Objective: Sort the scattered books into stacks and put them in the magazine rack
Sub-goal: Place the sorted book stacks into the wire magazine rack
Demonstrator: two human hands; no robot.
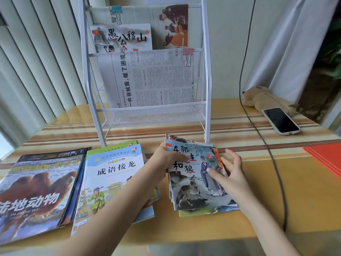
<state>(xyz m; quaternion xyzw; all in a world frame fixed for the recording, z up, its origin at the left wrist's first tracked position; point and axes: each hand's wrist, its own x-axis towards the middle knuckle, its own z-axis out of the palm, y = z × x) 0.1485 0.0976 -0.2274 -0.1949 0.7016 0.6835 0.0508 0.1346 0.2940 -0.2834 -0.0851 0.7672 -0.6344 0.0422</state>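
Squaring a small picture-book stack near the table's front edge: left hand grips its left side, right hand spread wide; align edges before lifting.

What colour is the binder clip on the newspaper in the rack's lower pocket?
Pink, with silver wire handles, seen in the head view.

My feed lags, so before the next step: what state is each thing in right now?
Wolf-cover book stack: on table, uneven, held by both hands.
Left hand: gripping stack's left edge.
Right hand: fingers spread, thumb on cover.
Idiom book stack: flat on table.
Animal book stack: flat, fanned.
Magazine rack: upright, bottom shelf unfilled.
Phone: screen dark.
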